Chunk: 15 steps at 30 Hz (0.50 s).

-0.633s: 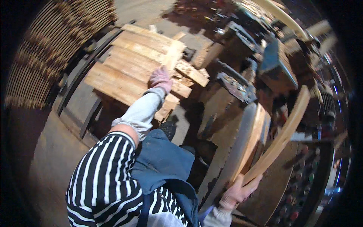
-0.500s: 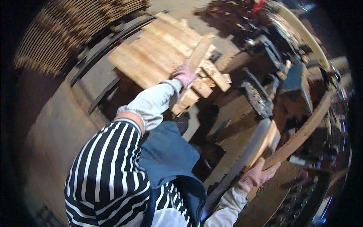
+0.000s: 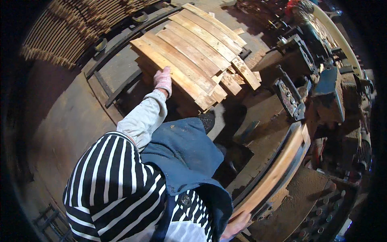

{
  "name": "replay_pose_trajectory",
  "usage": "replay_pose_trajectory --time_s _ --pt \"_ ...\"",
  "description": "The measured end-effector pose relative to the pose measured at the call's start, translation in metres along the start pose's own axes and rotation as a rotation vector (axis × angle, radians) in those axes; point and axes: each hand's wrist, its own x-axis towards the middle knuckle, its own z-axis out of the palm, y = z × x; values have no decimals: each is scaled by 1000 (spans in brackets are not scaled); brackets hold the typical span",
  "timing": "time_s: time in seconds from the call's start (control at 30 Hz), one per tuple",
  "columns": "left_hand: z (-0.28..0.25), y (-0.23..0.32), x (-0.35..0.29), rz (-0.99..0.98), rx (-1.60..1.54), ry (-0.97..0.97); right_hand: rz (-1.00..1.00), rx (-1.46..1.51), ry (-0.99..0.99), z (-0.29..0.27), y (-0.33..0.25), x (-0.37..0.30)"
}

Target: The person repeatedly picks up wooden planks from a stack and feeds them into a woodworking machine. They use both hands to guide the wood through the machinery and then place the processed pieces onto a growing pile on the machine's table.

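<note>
Nearest, the bare right hand (image 3: 238, 226) now clenches the low end of a long curved pale wooden stave (image 3: 278, 171), which has swung down to lie along the dark machine bed (image 3: 258, 151) instead of standing raised. Farther out, the left hand (image 3: 163, 80) in a pink work glove has let go of the short board it was lifting; its grip is released, resting flat on the near edge of the stack of pale curved wooden staves (image 3: 193, 48).
</note>
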Motion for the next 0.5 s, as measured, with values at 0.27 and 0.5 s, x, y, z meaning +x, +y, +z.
replay_pose_trajectory --time_s 0.27,0.5 --pt "7 -25 37 -182 -663 -270 -290 107 86 -5 -44 114" --pt "-11 9 -31 -231 -615 -337 -246 196 116 54 -53 277"
